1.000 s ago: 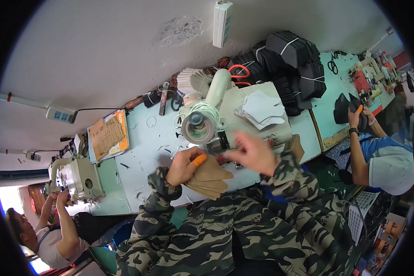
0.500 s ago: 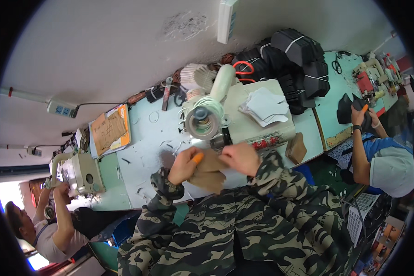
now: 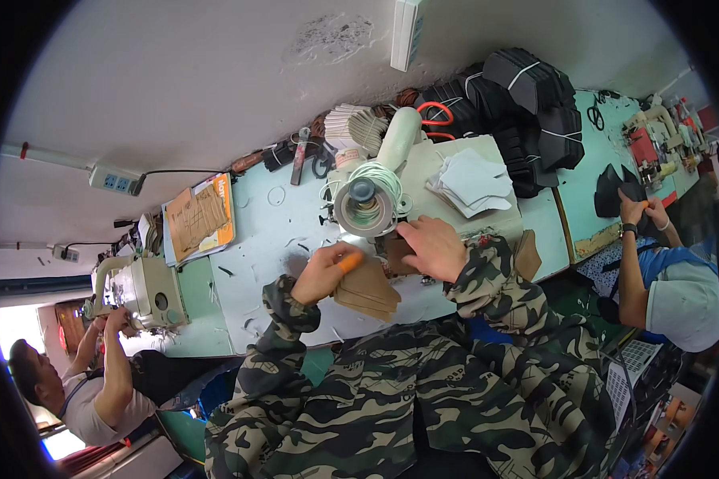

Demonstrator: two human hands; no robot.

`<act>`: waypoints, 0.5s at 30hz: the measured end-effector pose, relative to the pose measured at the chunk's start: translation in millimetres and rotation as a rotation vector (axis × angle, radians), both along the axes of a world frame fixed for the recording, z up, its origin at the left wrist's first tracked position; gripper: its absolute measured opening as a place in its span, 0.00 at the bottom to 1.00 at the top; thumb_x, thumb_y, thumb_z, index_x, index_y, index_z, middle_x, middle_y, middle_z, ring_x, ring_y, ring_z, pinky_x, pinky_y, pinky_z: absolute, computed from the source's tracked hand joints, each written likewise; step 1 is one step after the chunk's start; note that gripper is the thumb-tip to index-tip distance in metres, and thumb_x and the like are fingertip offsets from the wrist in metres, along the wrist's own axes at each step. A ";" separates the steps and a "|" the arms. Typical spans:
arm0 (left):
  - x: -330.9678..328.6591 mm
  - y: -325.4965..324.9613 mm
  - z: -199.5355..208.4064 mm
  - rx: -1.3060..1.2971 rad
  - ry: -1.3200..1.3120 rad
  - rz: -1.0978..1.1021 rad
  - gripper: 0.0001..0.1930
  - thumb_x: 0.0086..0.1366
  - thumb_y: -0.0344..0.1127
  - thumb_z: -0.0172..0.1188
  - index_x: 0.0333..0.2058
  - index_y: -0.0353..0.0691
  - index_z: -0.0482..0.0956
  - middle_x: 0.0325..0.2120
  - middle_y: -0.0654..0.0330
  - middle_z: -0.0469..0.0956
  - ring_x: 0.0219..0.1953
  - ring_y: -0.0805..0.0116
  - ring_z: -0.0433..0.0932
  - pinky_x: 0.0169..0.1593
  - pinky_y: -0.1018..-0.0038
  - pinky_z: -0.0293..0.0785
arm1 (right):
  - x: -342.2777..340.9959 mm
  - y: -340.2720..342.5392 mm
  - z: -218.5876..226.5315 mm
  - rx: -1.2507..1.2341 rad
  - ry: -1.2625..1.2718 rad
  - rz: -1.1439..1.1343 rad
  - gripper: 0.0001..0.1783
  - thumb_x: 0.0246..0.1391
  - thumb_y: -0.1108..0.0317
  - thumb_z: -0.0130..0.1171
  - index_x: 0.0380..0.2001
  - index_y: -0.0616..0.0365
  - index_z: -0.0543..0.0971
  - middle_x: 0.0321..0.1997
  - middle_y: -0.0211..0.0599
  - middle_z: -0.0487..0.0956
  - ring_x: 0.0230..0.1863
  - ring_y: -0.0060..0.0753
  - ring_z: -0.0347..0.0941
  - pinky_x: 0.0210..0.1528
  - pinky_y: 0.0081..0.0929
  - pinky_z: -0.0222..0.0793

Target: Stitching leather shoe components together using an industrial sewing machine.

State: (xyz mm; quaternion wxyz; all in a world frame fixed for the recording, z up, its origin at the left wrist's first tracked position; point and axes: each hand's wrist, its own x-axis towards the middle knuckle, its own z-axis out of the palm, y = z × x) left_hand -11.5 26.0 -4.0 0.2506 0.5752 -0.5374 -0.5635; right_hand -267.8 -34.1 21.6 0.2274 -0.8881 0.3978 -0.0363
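Observation:
My left hand point(image 3: 321, 274), with an orange cover on one finger, grips a small fanned stack of flat brown pieces point(image 3: 367, 294) above the table. Just right of it, my right hand point(image 3: 435, 251) pinches a single brown piece point(image 3: 399, 257) at the front of a cream bench machine point(image 3: 399, 144). That machine has a round head point(image 3: 363, 209) with pale green cord wound about it. Part of the single piece and the machine's working point are hidden by my right fingers. More brown pieces point(image 3: 526, 255) lie stacked to the right of my right sleeve.
White sheets point(image 3: 473, 182) lie on the machine's flat top. Behind are tied black bundles point(image 3: 527, 88) and red-handled scissors point(image 3: 434, 113). Brown patterns point(image 3: 196, 219) rest on folders at left. Co-workers sit at left point(image 3: 108, 383) and right point(image 3: 679, 279). Scraps litter the pale table point(image 3: 256, 239).
My right hand has parted from the stack, moving up toward the machine with one brown piece. My left hand keeps the remaining stack, now fanned downward. The whole view has shifted slightly.

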 end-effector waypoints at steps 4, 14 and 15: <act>-3.2 4.2 12.4 0.045 0.197 0.037 0.09 0.68 0.31 0.57 0.44 0.36 0.76 0.28 0.60 0.79 0.29 0.81 0.74 0.32 0.80 0.71 | -16.3 -11.9 -9.8 0.146 -0.137 -0.002 0.20 0.43 0.61 0.66 0.39 0.59 0.77 0.34 0.46 0.78 0.38 0.53 0.74 0.41 0.44 0.70; -4.9 7.1 -5.3 -0.043 -0.045 0.118 0.07 0.67 0.32 0.58 0.40 0.35 0.74 0.21 0.61 0.78 0.22 0.79 0.72 0.26 0.77 0.68 | -32.0 -16.8 21.4 0.373 -0.257 -0.007 0.17 0.44 0.62 0.64 0.32 0.65 0.77 0.29 0.53 0.77 0.33 0.58 0.72 0.35 0.42 0.67; -4.7 9.1 -3.3 -0.041 -0.050 0.122 0.07 0.67 0.32 0.58 0.40 0.35 0.74 0.21 0.61 0.78 0.22 0.79 0.72 0.26 0.77 0.68 | -30.8 -18.2 18.0 0.376 -0.261 -0.002 0.17 0.44 0.62 0.64 0.32 0.65 0.77 0.29 0.53 0.77 0.33 0.58 0.72 0.35 0.42 0.67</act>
